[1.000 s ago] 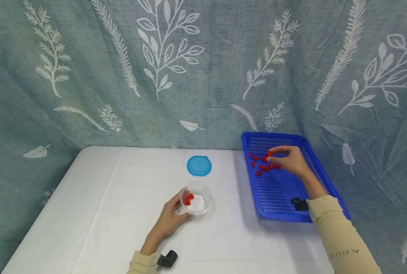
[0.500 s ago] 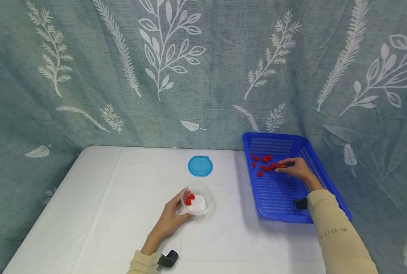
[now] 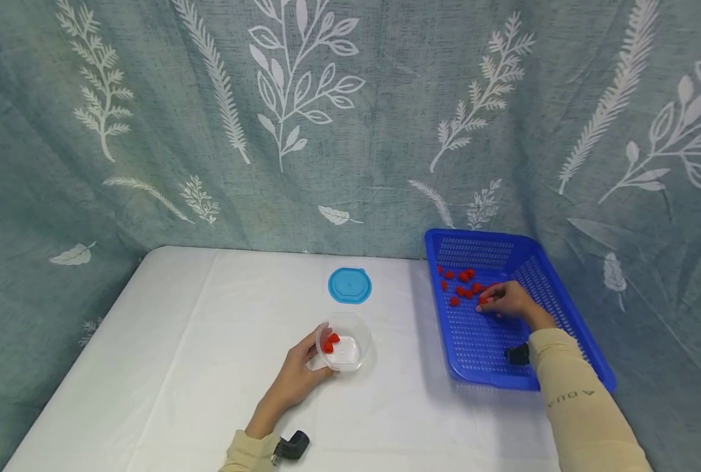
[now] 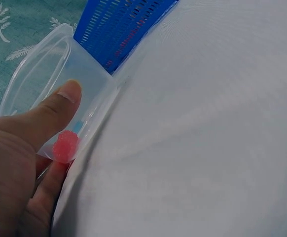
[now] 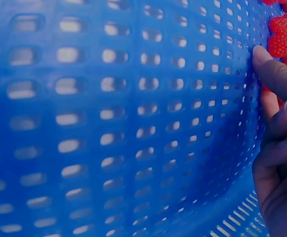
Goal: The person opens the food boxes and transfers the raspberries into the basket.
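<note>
My left hand (image 3: pixel 301 373) grips the side of a clear plastic tub (image 3: pixel 359 337) on the table, thumb on the near side and fingers behind. A few red raspberries (image 3: pixel 329 346) lie inside the tub; one raspberry (image 4: pixel 65 146) shows through its wall in the left wrist view. Over in the blue basket (image 3: pixel 453 347), my right hand (image 3: pixel 511 301) reaches down with thumb and fingertips around a raspberry (image 3: pixel 483 299). Several more raspberries (image 3: pixel 461 290) are scattered to its left in the basket's far half. In the right wrist view, raspberries (image 5: pixel 284 47) lie beside the fingertips.
A round blue lid (image 3: pixel 350 286) lies flat behind the tub. White cloth covers the table (image 3: pixel 209 341), and the basket stands at its right side. A green curtain with a leaf pattern (image 3: pixel 380 118) hangs along the back edge.
My right hand has moved nearer and slightly right within the basket, from the far raspberries to one at the right of the group. My left hand stays on the tub.
</note>
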The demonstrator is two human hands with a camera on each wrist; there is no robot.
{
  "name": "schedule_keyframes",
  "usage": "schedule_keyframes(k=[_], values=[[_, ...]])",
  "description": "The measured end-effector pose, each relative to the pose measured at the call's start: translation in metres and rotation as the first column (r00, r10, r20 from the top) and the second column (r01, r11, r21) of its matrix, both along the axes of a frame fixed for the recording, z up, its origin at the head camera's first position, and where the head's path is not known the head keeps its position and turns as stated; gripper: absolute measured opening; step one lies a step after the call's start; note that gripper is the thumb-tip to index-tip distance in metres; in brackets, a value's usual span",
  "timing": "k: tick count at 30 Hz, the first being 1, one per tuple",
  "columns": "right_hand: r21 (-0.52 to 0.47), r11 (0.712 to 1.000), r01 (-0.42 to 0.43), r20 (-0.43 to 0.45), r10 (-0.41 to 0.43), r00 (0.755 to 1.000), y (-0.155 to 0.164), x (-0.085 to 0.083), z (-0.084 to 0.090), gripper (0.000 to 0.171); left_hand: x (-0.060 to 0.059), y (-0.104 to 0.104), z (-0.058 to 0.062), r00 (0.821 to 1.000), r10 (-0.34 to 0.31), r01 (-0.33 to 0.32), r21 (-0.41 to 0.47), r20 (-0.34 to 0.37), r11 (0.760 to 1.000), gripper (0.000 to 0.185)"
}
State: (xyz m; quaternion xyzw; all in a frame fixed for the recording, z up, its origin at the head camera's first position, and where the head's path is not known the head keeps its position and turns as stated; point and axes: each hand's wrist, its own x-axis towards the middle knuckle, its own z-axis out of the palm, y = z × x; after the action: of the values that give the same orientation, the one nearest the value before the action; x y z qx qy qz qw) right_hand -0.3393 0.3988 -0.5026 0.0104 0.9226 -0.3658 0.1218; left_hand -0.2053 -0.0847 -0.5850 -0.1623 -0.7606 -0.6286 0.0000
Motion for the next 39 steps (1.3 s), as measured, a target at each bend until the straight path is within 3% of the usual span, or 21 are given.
schedule_keyframes(k=[11,18,23,28,33,39], values=[[-0.045,0.999,-0.018,0.002,0.018,1.0,0.0,-0.001,0.004,0.043,-0.001,-0.001,0.001,1.0,-0.02,0.02,-0.03,-0.009,0.999,0.092],[-0.006,0.995,-0.098,0.031,0.098,0.995,-0.006,0.001,0.025,0.044,-0.001,0.0,0.001,1.0,-0.017,0.017,-0.045,-0.004,0.999,0.093],[0.09,0.984,-0.155,0.02,0.154,0.988,-0.012,0.006,0.048,0.047,0.0,0.0,0.001,1.0,-0.015,0.016,-0.048,0.007,0.999,0.094],[0.087,0.986,-0.14,-0.07,0.146,0.987,-0.032,0.019,0.082,0.048,0.0,-0.001,0.001,1.0,-0.013,0.014,-0.053,0.021,0.999,0.094],[0.108,0.986,-0.125,-0.178,0.143,0.974,-0.065,0.041,0.12,0.049,0.0,-0.001,0.001,1.0,-0.009,0.011,-0.055,0.03,0.998,0.093],[0.041,0.985,-0.166,-0.281,0.171,0.944,-0.109,0.073,0.15,0.044,0.0,0.0,0.0,1.0,-0.012,0.013,-0.046,0.026,0.999,0.094]])
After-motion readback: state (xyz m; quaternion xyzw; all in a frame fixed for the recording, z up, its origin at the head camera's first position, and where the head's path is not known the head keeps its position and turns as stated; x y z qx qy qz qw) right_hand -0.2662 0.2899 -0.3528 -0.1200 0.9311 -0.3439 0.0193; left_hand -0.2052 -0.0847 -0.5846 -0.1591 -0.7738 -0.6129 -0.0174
